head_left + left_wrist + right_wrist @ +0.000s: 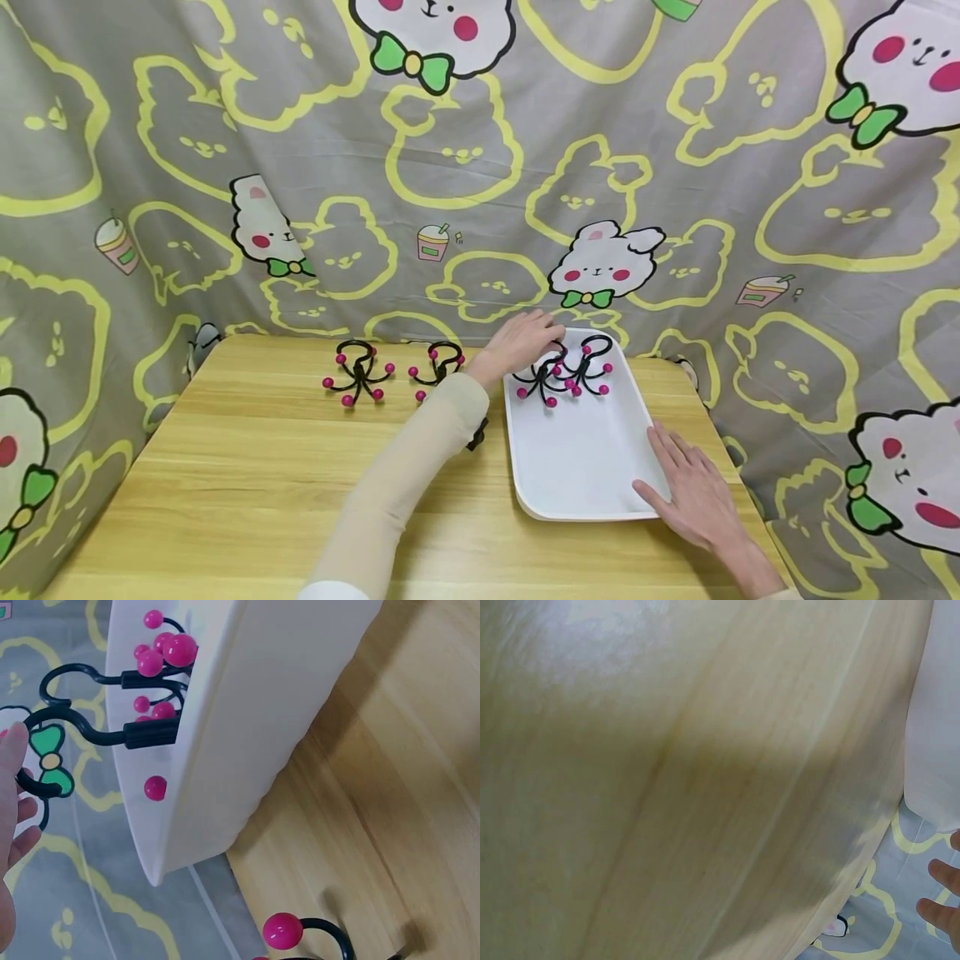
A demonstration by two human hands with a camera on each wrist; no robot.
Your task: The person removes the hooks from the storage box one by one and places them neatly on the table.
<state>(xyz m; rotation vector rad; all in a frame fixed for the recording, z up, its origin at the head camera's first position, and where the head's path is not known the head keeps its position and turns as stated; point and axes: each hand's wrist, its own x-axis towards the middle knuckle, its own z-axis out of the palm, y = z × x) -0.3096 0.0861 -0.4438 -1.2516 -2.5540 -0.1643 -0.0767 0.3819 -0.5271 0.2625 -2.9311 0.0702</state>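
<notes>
My left hand reaches over the far left corner of the white tray. Its fingers hold the curved top of a black hook hanger with pink ball tips, which stands in the tray. Right beside that one, a second hook hanger of the same kind sits in the tray's far end. On the tray's right rim rests my right hand, fingers straight and thumb spread over the edge. In the right wrist view only a few fingertips show, at the right edge.
Left of the tray, two more hook hangers stand on the wooden table. A black piece shows partly behind my left sleeve. A grey patterned curtain hangs close along the table's back and sides.
</notes>
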